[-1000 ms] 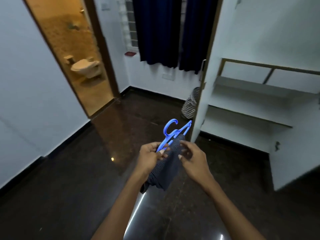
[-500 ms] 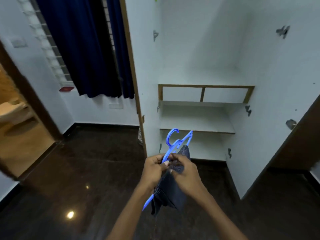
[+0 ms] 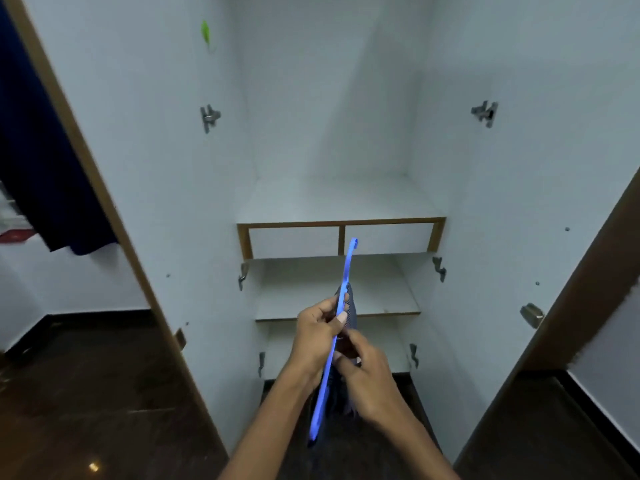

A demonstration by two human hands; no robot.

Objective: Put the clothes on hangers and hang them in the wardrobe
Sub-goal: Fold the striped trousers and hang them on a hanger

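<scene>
I hold a blue plastic hanger edge-on in front of the open white wardrobe, its hook pointing up toward the shelves. A dark striped garment is draped on it and mostly hidden behind my hands. My left hand pinches the hanger's middle between thumb and fingers. My right hand sits just below and to the right, its fingers curled on the cloth beside the hanger. The wardrobe's hanging rail is out of view.
The wardrobe doors stand open on both sides, the left door and the right door. Inside are several white shelves and two small drawer fronts. A dark blue curtain hangs at the far left over a dark glossy floor.
My view has swung right and closer, so the wardrobe interior now faces me. The hanger has turned edge-on, and my right hand has slid lower on the garment.
</scene>
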